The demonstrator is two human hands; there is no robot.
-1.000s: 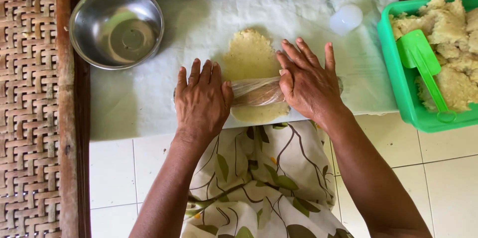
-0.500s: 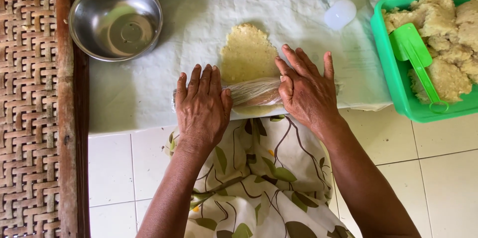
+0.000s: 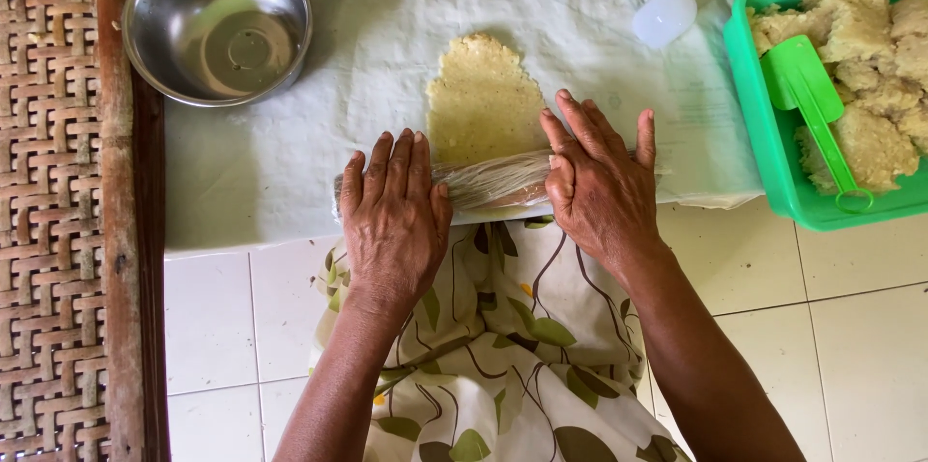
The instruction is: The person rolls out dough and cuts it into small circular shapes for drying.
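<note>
Down at the near edge of the white cloth [image 3: 271, 172], both hands lie flat on a rolling pin wrapped in clear plastic film [image 3: 493, 187]. The left hand [image 3: 394, 220] presses on the left end of the pin with fingers straight and close together, palm down. The right hand [image 3: 599, 187] presses on the right end, fingers a little spread and pointing to the far side. Neither hand closes around the pin — the palms and fingers only rest on top of it, open and flat.

The pin lies across the near end of a thin sheet of yellow dough [image 3: 483, 100], which stretches away from the hands toward the far side and has a rough, rounded far edge. The dough lies flat on the cloth, between the two hands in left-right direction.

Far left on the cloth stands a steel bowl [image 3: 217, 22]. Far right of the dough lies a small white plastic lid [image 3: 665, 17]. At the right edge sits a green plastic tub [image 3: 773, 143] with lumps of pale dough [image 3: 870, 37] inside, and a green plastic scraper [image 3: 812, 104] lies on the lumps. Near the person — a leaf-patterned fabric [image 3: 493, 327] over the lap, above white floor tiles [image 3: 822, 327]. A woven rattan panel [image 3: 43, 201] runs along the left side.
</note>
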